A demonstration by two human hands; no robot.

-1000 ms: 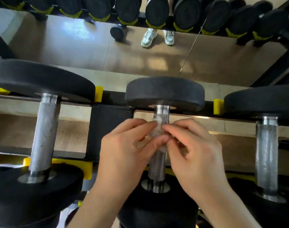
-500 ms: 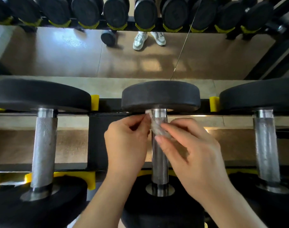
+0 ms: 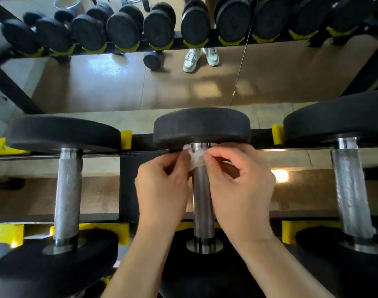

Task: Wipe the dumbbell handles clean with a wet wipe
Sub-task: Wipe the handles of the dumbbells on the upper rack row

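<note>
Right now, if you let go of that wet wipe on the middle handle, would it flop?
Probably: the wet wipe is bunched against the handle, so it looks limp. It seems thin and likely very light. Being wet, it may cling to the metal.

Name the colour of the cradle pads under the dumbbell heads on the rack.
Yellow. The cradle pads show best in the head view, against the black rack.

Wet wipe (image 3: 194, 157) mostly hidden by fingers (image 3: 222, 152); right dumbbell (image 3: 351, 190) cut by frame edge.
</note>
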